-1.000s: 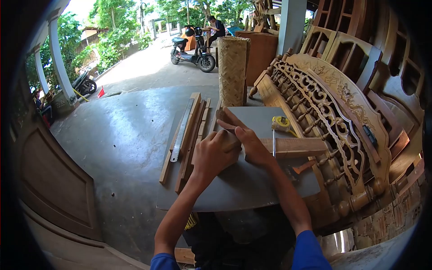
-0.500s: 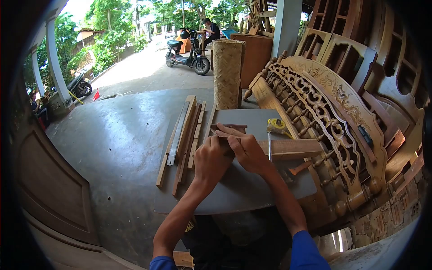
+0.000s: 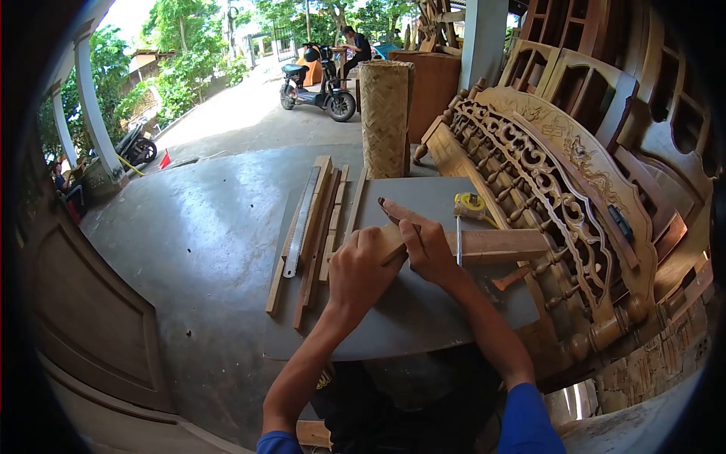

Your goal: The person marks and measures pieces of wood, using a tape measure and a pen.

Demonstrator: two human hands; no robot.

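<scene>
My left hand (image 3: 363,268) is wrapped around a short wooden block (image 3: 390,240), its fingers closed over the near side. My right hand (image 3: 432,256) grips the block's other side, thumb pressed against it and fingers pointing away from me. A small dark piece (image 3: 382,203) shows at the right fingertips; I cannot make out what it is. Both hands are above the grey tabletop (image 3: 370,318). Just right of them a thick wooden beam (image 3: 499,246) lies on the table. A yellow tape measure (image 3: 470,203) sits behind it, its blade (image 3: 458,242) pulled out toward me.
Several wooden strips (image 3: 321,242) and a metal saw blade (image 3: 300,223) lie at the left of the table. A woven bamboo roll (image 3: 383,121) stands behind. Carved wooden panels (image 3: 529,174) lean at the right. A scooter (image 3: 318,85) and a seated person (image 3: 358,49) are farther off.
My hands have turned the block, so a lighter face of it now shows between them. The right fingers have shifted to the right and lifted off the block's far end.
</scene>
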